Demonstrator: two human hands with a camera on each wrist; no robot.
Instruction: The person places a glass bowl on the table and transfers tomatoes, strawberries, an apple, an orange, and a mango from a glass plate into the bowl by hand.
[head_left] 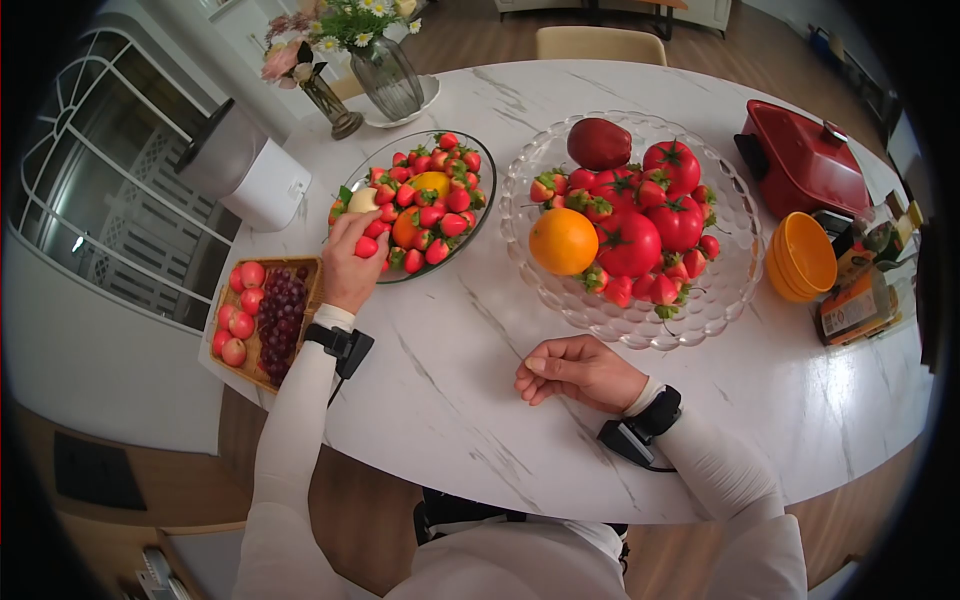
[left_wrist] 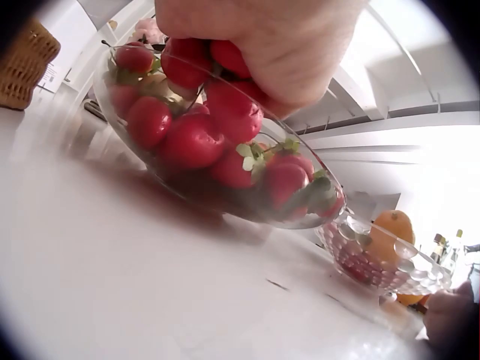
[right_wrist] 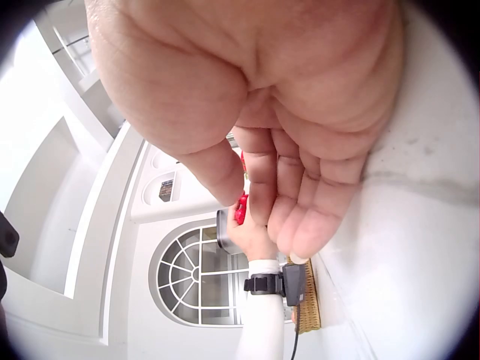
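Note:
My left hand (head_left: 353, 262) reaches over the near-left rim of a clear glass bowl (head_left: 487, 205) heaped with strawberries, its thumb and fingers curled about a red strawberry (head_left: 366, 247). In the left wrist view red fruit (left_wrist: 187, 66) is tucked right beneath the palm; the fingertips are hidden there. A pale fruit (head_left: 363, 200), an orange (head_left: 407, 228) and a yellow fruit (head_left: 430, 184) lie among the strawberries. My right hand (head_left: 583, 372) rests on the table with nothing in it, fingers loosely bent, in front of a larger scalloped glass bowl (head_left: 540, 285).
The scalloped bowl holds tomatoes (head_left: 628, 245), strawberries, an orange and a dark red apple (head_left: 599, 143). At left stands a wicker basket (head_left: 315, 285) of grapes and pinkish fruit. Vases (head_left: 388, 80) stand at the back, orange bowls (head_left: 800, 255) and a red lidded pan (head_left: 805, 160) at right.

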